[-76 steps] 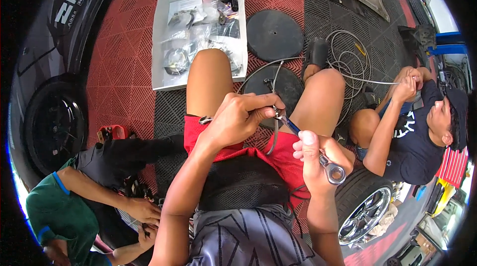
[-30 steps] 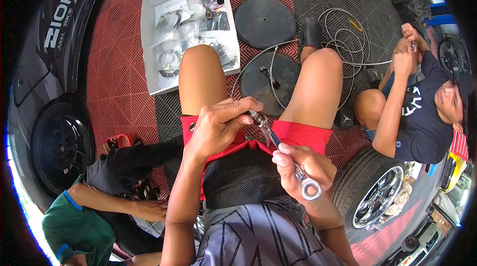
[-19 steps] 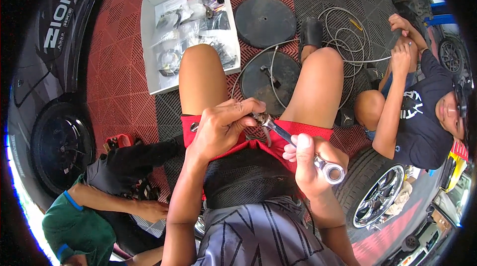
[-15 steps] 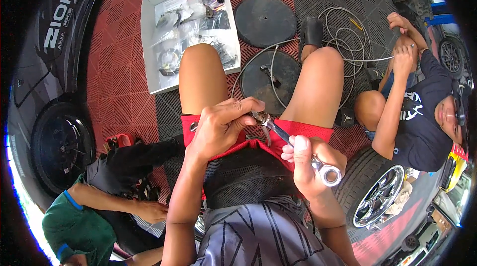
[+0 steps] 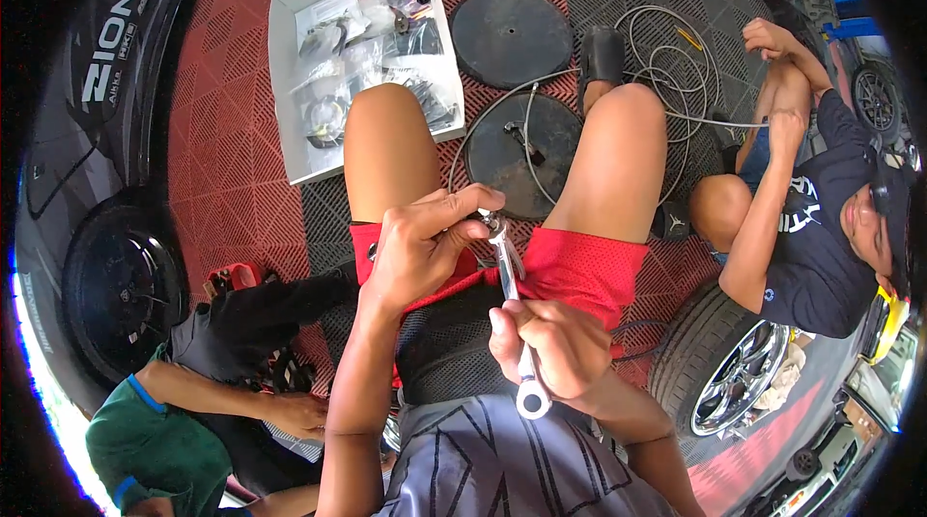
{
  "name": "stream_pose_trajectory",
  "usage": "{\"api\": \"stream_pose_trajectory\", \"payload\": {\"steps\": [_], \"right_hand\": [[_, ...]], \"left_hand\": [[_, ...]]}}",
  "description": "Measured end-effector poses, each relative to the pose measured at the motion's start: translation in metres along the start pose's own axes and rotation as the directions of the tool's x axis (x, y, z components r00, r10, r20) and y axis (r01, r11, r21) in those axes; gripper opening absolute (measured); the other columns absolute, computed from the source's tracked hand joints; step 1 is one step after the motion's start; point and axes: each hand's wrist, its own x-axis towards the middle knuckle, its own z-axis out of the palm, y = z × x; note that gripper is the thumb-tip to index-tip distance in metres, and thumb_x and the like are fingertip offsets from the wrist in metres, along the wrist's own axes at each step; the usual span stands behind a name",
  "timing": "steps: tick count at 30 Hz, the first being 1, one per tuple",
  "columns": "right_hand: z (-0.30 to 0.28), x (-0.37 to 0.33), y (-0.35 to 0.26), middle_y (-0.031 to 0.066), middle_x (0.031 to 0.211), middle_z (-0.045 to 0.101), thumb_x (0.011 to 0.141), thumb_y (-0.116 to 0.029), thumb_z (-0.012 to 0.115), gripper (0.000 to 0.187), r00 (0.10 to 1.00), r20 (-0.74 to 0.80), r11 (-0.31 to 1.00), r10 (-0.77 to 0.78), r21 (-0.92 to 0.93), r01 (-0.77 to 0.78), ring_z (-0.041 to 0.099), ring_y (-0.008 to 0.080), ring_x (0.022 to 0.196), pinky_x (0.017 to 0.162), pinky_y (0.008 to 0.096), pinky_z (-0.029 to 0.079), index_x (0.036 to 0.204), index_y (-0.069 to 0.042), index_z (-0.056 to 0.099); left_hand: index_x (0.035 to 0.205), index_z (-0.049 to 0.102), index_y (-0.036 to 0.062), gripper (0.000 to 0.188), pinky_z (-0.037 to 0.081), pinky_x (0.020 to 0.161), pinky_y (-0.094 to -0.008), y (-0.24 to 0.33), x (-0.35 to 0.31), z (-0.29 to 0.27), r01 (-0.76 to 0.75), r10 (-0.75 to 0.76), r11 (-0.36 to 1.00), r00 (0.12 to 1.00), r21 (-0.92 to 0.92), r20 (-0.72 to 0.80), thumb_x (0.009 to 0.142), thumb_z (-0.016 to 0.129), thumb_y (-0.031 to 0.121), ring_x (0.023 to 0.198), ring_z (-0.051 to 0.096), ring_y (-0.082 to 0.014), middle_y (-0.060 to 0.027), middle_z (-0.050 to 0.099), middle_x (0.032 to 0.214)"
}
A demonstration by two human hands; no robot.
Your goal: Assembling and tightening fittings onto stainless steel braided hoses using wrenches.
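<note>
My left hand is closed in a pinch, thumb and index finger on a small metal fitting. The fitting's exact kind is partly hidden by the fingertips. My right hand wraps round a shiny ratchet wrench. The wrench's far end meets the fitting at my left fingertips, while its ring end sticks out below my right fist, pointing toward my body. Both hands are in front of my lap, between my knees.
Ahead lies a white box of bagged parts, beside two black discs and a coiled grey hose. A wheel stands at right, near a person gripping the hose. Another person in green works beside the car at left.
My right hand has moved left and closer to my body, swinging the wrench from slanted to nearly straight. My left hand stays about where it was, still pinching the fitting.
</note>
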Motion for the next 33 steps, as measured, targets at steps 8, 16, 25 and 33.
{"api": "stream_pose_trajectory", "payload": {"steps": [8, 16, 25, 33], "right_hand": [[0.013, -0.011, -0.009, 0.0062, 0.070, 0.053, 0.083, -0.013, 0.072, 0.019, 0.994, 0.111, 0.994, 0.004, -0.107, 0.008, 0.056, 0.0173, 0.054, 0.048, 0.0259, 0.047, 0.087, -0.002, 0.058], [0.011, -0.021, -0.004, 0.0042, 0.066, 0.051, 0.080, -0.005, 0.071, 0.017, 0.998, 0.063, 0.997, -0.008, -0.071, 0.013, 0.054, 0.0158, 0.051, 0.046, 0.0259, 0.044, 0.086, -0.004, 0.055], [0.005, -0.012, 0.000, 0.0044, 0.069, 0.049, 0.082, -0.006, 0.069, 0.016, 0.995, 0.098, 0.995, 0.007, -0.098, 0.002, 0.054, 0.0161, 0.053, 0.047, 0.0263, 0.045, 0.085, -0.003, 0.054], [0.004, 0.006, -0.003, 0.0043, 0.068, 0.047, 0.083, -0.007, 0.069, 0.016, 0.991, 0.130, 0.998, -0.013, -0.064, 0.022, 0.053, 0.0167, 0.054, 0.047, 0.0278, 0.045, 0.085, -0.003, 0.054]], "left_hand": [[0.105, 0.068, 0.0057, 0.030, 0.052, 0.063, -0.0327, 0.008, 0.006, 0.004, -0.012, 0.012, 1.000, 1.000, 0.024, 0.008, 0.077, 0.069, -0.004, 0.069, 0.064, -0.0198, -0.0065, 0.072, 0.093], [0.105, 0.068, 0.0040, 0.028, 0.053, 0.066, -0.0317, 0.007, 0.008, 0.003, -0.004, 0.004, 1.000, 1.000, 0.009, 0.026, 0.079, 0.067, -0.006, 0.072, 0.065, -0.0198, -0.0076, 0.072, 0.096], [0.106, 0.069, 0.0034, 0.028, 0.053, 0.068, -0.0317, 0.011, 0.012, 0.006, 0.002, -0.003, 1.000, 1.000, 0.015, 0.029, 0.079, 0.067, -0.006, 0.074, 0.066, -0.0208, -0.0078, 0.072, 0.098], [0.105, 0.068, 0.0035, 0.024, 0.053, 0.067, -0.0323, 0.018, 0.018, 0.010, -0.029, 0.028, 0.999, 0.999, 0.023, 0.030, 0.081, 0.070, 0.002, 0.075, 0.067, -0.0219, -0.0083, 0.072, 0.097]]}}
